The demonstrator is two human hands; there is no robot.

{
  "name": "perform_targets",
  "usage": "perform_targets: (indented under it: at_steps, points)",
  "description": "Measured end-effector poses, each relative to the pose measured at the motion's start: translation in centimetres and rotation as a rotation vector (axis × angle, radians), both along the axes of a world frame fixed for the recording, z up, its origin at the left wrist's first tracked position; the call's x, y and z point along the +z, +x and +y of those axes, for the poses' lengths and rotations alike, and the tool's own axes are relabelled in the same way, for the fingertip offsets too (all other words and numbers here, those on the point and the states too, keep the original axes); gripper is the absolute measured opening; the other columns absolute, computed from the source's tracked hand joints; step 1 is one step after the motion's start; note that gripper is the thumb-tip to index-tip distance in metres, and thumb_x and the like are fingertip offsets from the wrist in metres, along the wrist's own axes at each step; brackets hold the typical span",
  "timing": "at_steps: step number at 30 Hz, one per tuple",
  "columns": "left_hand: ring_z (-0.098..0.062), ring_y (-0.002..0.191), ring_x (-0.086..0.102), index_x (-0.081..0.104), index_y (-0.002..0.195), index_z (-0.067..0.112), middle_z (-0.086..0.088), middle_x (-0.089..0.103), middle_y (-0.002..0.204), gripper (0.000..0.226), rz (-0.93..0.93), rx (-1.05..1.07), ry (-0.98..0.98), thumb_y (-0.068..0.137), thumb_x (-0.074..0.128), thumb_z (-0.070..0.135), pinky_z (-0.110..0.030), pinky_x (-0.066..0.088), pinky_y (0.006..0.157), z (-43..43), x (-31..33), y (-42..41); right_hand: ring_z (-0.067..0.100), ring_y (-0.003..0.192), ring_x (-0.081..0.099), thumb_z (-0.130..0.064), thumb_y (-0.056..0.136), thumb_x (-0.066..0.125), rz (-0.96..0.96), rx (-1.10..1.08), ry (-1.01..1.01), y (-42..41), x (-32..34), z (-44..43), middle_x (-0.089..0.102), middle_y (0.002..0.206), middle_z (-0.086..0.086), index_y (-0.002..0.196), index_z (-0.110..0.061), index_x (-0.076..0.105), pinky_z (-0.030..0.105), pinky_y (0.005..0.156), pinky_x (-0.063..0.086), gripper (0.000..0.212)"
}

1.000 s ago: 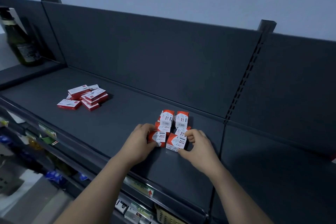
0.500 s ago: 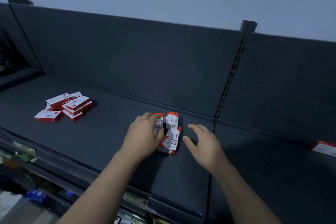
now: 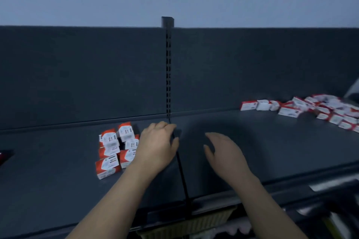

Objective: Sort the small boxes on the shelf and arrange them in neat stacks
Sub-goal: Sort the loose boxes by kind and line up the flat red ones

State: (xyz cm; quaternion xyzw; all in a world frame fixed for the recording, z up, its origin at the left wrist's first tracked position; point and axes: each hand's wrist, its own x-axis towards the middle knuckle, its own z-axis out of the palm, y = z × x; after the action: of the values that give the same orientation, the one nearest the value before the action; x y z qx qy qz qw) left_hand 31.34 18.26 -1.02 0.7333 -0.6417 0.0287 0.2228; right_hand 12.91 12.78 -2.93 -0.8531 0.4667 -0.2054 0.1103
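Both arms reach out over the dark shelf [image 3: 281,141]; the left hand [image 3: 157,147] is palm down, fingers loosely bent, holding nothing, with the stacked boxes [image 3: 114,147] right at its left side; the right hand [image 3: 223,153] is loose and empty too; the messy pile of boxes [image 3: 320,110] sits well off to its right.

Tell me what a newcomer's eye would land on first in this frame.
The red-and-white small boxes, stacked in a tight cluster left of centre on the dark shelf, stand out first, with the left hand just to their right. The right hand hovers open over bare shelf near the middle. A loose pile of similar boxes sprawls at the far right, towards the back.
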Motion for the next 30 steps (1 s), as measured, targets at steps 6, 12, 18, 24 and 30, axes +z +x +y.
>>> perform_targets:
  at_steps: [6,12,18,24,30]
  points:
    - [-0.017,0.119,0.047,0.045,0.137,0.024,0.005,0.053,0.133,0.043,-0.015,-0.215,0.022,0.096,0.043,0.037,-0.030,0.036,0.101,-2.3,-0.1,-6.3,0.020,0.115,0.054,-0.017,0.092,0.053,0.028,-0.199,-0.008,-7.3,0.1,1.1,0.061,0.125,0.007,0.125,-0.007,0.058,0.022,0.096,0.036,0.035]
    - [-0.020,0.115,0.050,0.051,0.132,0.022,0.003,0.056,0.127,0.039,-0.018,-0.336,0.037,0.095,0.045,0.035,-0.031,0.039,0.096,-5.8,0.2,-13.1,0.023,0.110,0.054,-0.015,0.093,0.049,0.073,-0.345,0.001,-14.7,1.1,0.3,0.063,0.118,0.008,0.116,-0.004,0.061,0.028,0.093,0.037,0.028]
    - [-0.021,0.114,0.050,0.051,0.132,0.022,0.002,0.057,0.126,0.040,0.001,-0.369,0.044,0.094,0.047,0.035,-0.033,0.040,0.096,-10.7,0.3,-20.6,0.018,0.126,0.046,-0.022,0.096,0.044,0.086,-0.407,0.037,-22.6,1.4,-2.9,0.053,0.136,0.002,0.136,-0.012,0.048,0.025,0.104,0.031,0.041]
    - [-0.022,0.114,0.051,0.053,0.130,0.021,0.001,0.058,0.126,0.040,0.001,-0.322,0.048,0.093,0.049,0.034,-0.034,0.040,0.096,-15.9,0.0,-26.8,0.015,0.127,0.045,-0.022,0.097,0.044,0.093,-0.420,0.024,-29.2,1.5,-7.5,0.052,0.138,0.000,0.137,-0.013,0.047,0.024,0.104,0.032,0.042]
    - [-0.023,0.117,0.051,0.052,0.132,0.021,-0.001,0.057,0.129,0.041,0.024,-0.256,0.094,0.093,0.050,0.033,-0.035,0.043,0.097,-19.9,-0.5,-28.9,0.017,0.123,0.048,-0.021,0.096,0.045,0.076,-0.404,0.046,-32.5,1.1,-11.8,0.054,0.135,0.002,0.132,-0.010,0.051,0.024,0.099,0.036,0.038]
